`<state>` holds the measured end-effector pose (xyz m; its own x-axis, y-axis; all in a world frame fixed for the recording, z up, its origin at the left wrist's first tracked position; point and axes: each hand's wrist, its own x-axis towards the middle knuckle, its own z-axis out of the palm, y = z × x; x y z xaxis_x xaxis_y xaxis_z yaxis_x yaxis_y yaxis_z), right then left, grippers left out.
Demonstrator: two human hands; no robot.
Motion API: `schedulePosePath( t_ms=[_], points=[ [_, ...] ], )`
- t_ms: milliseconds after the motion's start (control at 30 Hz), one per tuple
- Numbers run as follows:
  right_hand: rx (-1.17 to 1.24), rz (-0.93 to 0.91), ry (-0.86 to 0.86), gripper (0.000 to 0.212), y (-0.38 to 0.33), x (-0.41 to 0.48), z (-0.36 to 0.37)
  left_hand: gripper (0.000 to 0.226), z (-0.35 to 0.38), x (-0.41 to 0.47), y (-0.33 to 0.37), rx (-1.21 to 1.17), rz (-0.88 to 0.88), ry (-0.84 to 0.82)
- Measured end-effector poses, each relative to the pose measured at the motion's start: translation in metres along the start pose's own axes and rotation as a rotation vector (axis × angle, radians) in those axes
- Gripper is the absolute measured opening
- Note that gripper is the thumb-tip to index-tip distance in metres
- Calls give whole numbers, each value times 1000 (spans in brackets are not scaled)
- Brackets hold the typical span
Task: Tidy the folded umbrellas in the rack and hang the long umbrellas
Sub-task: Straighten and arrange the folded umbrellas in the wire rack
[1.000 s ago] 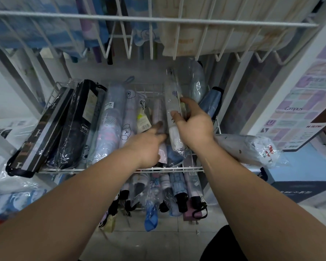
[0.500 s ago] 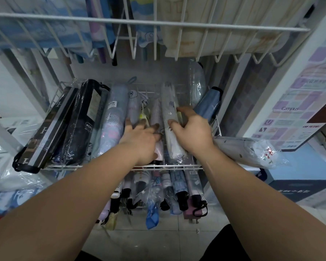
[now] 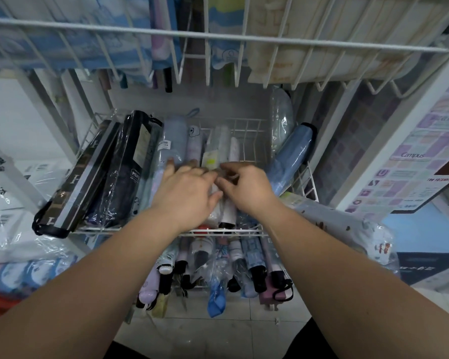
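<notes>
The white wire basket (image 3: 140, 230) holds a row of folded umbrellas in clear sleeves. My left hand (image 3: 184, 193) lies flat with spread fingers on a pale blue umbrella (image 3: 174, 136) and a lilac one (image 3: 193, 149). Close beside it, my right hand (image 3: 246, 187) curls its fingers and thumb round a white folded umbrella (image 3: 228, 211) in the middle of the row. A blue folded umbrella (image 3: 290, 159) leans against the basket's right side, apart from the row.
Two black umbrellas (image 3: 88, 177) fill the basket's left end. A white patterned umbrella (image 3: 347, 229) sticks out over the right rim. A lower basket (image 3: 218, 270) holds several more. The upper wire rack (image 3: 218, 37) hangs overhead. A display board (image 3: 412, 164) stands at right.
The white umbrella went from tilted upright to lying flat in the row. Both hands shifted left and came together, leaving bare wire between the row and the blue umbrella.
</notes>
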<state>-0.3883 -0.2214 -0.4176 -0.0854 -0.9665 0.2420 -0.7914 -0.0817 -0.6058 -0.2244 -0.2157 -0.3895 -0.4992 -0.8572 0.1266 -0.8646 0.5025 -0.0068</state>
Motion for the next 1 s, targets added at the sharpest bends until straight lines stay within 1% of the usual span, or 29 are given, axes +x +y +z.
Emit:
schedulePosePath(
  t_ms=[67,133,233,300,367,433,533,600,667,733,800,867,933,1000],
  points=[
    [-24,0,-53,47,3,3,1,65,2,-3,1,50,27,-70],
    [-19,0,-100,49,7,4,0,71,2,-3,1,65,39,-98],
    [-50,-9,-165,51,11,3,-2,76,1,0,0,59,39,-130],
    [-51,-16,-161,52,9,-2,-3,77,0,2,1,58,36,-141],
    [4,-5,-106,49,4,-11,-6,78,-1,4,3,57,32,-141],
    [45,29,3,42,1,-28,-10,77,0,3,6,57,29,-129],
    [153,83,123,26,5,-67,-17,72,3,-3,16,8,53,-5],
    [280,128,166,16,9,-96,-26,68,9,-6,29,-139,141,91],
    [359,124,227,11,11,-123,-38,65,16,-4,46,-358,239,129],
    [410,130,263,11,15,-144,-46,63,20,-1,64,-532,302,108],
    [467,192,253,16,20,-161,-50,65,19,4,81,-630,357,62],
    [468,279,271,15,30,-174,-50,66,19,9,94,-677,407,14],
    [457,376,333,11,42,-185,-52,66,20,14,103,-698,453,-29],
    [499,487,433,24,52,-192,-57,64,21,18,111,-724,491,-52]
  ],
)
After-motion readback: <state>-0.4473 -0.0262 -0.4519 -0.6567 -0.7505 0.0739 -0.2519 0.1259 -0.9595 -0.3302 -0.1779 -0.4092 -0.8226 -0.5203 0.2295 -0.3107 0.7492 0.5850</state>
